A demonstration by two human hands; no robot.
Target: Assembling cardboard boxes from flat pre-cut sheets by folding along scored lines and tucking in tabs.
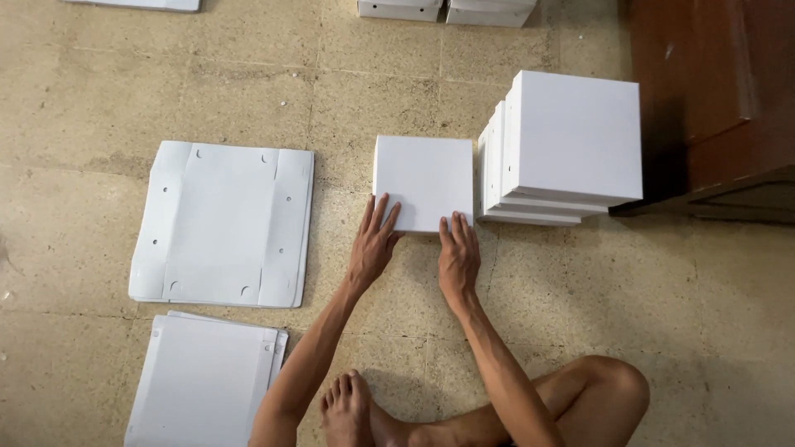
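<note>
- White folded box (422, 182) sits flat on the floor, in the middle of the frame, just above both hands.
- Left hand (373, 244) has its fingers spread, tips resting on the box's lower left corner. Right hand (458, 255) lies flat, fingers together, tips on the lower right edge (neither hand grips anything).
- Both hands are equally near; the box is about square, so it has no long side.
- Stack of finished boxes (563, 149) stands touching its right side.
- Flat cut cardboard sheets (222, 222) lie well apart at left, more sheets (203, 377) at lower left.
- Floor (108, 99) is speckled beige tile; a dark wooden cabinet (712, 99) is at upper right.
</note>
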